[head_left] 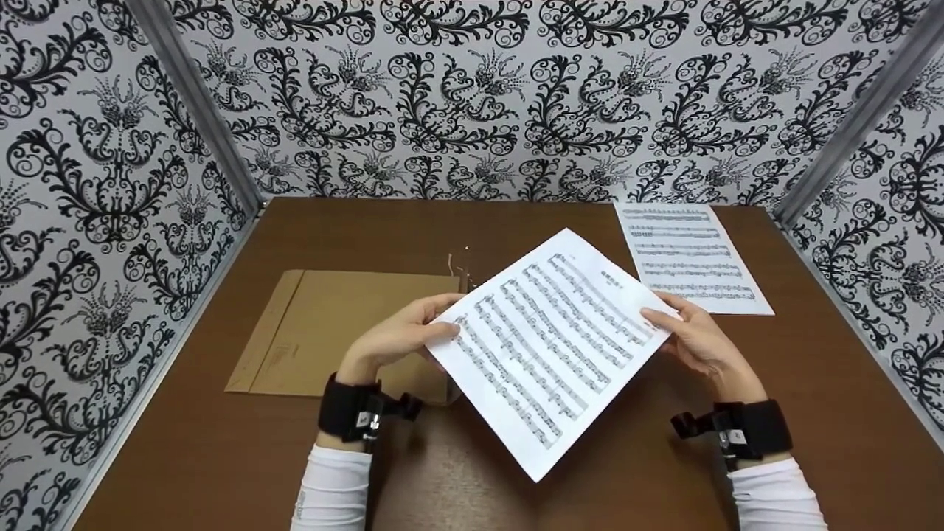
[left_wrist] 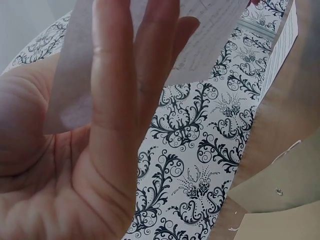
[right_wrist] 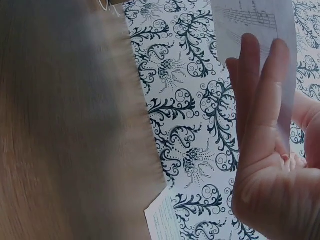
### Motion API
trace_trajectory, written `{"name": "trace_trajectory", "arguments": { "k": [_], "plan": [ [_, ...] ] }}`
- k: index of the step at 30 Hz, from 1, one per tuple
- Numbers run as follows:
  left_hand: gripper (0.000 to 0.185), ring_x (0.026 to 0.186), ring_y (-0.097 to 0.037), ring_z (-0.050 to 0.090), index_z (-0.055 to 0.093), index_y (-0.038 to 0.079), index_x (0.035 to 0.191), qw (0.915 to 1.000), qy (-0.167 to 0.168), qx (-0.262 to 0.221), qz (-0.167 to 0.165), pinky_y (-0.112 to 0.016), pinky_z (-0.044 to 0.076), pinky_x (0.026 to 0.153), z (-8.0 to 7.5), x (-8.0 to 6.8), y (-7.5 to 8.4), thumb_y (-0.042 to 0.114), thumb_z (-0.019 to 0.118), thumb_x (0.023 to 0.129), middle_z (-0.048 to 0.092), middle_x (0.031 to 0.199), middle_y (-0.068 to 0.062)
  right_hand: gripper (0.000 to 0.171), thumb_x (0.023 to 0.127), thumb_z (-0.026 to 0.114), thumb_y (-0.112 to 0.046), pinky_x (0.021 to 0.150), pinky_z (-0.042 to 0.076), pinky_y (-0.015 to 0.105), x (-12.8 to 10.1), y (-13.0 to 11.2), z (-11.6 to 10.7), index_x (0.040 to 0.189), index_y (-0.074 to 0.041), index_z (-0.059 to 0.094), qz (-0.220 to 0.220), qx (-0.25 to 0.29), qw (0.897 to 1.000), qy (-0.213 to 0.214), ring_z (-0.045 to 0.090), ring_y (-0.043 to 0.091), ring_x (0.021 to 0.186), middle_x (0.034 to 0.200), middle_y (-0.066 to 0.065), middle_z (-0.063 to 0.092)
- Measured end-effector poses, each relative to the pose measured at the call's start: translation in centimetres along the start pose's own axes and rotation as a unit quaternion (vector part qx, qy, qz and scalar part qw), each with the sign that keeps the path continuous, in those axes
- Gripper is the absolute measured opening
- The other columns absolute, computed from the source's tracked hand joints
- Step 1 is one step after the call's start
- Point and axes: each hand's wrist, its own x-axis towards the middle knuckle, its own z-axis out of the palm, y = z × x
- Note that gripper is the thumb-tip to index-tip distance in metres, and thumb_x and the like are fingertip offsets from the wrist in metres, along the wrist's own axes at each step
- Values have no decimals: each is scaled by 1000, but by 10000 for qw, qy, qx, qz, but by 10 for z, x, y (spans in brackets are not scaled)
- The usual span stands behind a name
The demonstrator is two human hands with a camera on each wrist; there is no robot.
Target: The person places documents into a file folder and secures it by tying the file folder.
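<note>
Held up over the tabletop [head_left: 221,457]: a sheet of music [head_left: 549,343], tilted diagonally, pinched at both side edges. Left hand [head_left: 398,338] gripping the left edge, fingers [left_wrist: 117,75] stretched along the underside, thumb on top. Right hand [head_left: 700,341] clamping the right edge the same way, fingers [right_wrist: 265,100] flat behind the paper. Lying beneath and to the left, a brown envelope [head_left: 332,328], flat on the wood. Farther right, well apart, a second music sheet [head_left: 689,258] resting flat near the patterned wall [head_left: 516,96].
</note>
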Motion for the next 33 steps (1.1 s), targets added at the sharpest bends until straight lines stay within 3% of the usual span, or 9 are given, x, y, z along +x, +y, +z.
{"name": "trace_trajectory", "arguments": {
  "k": [10,20,27,33],
  "plan": [
    [52,74,-12,75,43,3,152,9989,409,-39,-227,-24,60,55,1,2,-1,5,51,101,76,98,1,26,103,56,-2,71,63,25,-2,-5,1,117,-22,65,-281,271,9992,110,78,12,83,97,-2,80],
    [45,75,-10,73,48,-4,146,9937,1006,-486,7,-25,63,64,3,6,0,9,56,103,72,94,2,25,103,57,-4,71,61,21,-5,-9,-1,112,-24,69,-338,617,9955,635,75,8,85,97,-4,79],
    [33,80,-9,74,53,-8,131,9831,1462,-1093,112,-25,63,71,10,13,-2,8,57,102,74,94,3,25,101,58,-2,71,61,20,-4,-11,0,107,-22,72,-385,1061,9893,921,75,7,82,93,-4,79],
    [38,77,-9,74,53,-7,135,9734,1932,-1219,166,-23,62,67,21,23,-3,9,59,101,74,93,4,24,101,58,-2,71,60,18,-3,-10,5,106,-23,71,-507,1040,9874,1080,74,5,80,91,-6,78]
  ]
}}
